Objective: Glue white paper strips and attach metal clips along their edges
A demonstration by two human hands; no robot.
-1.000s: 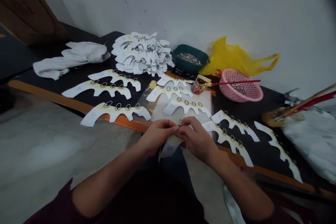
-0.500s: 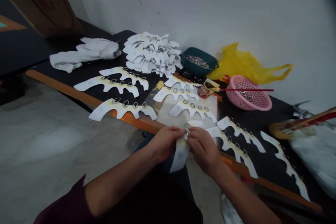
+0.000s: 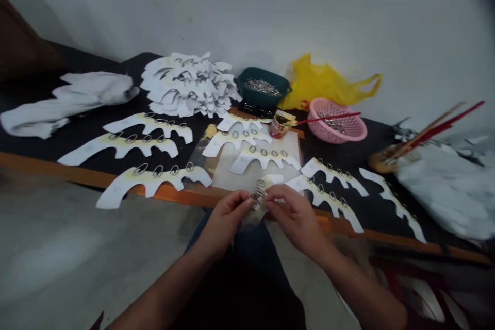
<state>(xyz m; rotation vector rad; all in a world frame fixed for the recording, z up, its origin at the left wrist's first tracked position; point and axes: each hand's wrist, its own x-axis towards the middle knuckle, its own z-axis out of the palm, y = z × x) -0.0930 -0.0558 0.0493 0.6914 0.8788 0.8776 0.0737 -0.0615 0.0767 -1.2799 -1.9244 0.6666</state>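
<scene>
At the table's front edge, my left hand (image 3: 228, 214) pinches a white scalloped strip between thumb and forefinger, beside a metal ring (image 3: 253, 197). My right hand (image 3: 292, 216) closes its thumb and fingertips on the same scalloped strip (image 3: 274, 179) from the other side. Several oval metal rings stand up between the two hands. Much of the strip is hidden by the fingers. Similar strips with rings and yellowish glue along one edge lie around, one (image 3: 266, 159) just beyond my hands and another (image 3: 152, 180) to the left.
Behind stand a heap of strips (image 3: 189, 82), a green basket (image 3: 263, 87) of metal rings, a glue tin (image 3: 280, 126) with a red stick, a pink basket (image 3: 336, 124) and a yellow bag (image 3: 328, 82). White cloth (image 3: 77, 100) lies left; a white bag (image 3: 436, 191) sits right.
The view has swung to the right, so the table things sit further left. My fingers are a little further apart at the rings, and less of the strip's lower end shows.
</scene>
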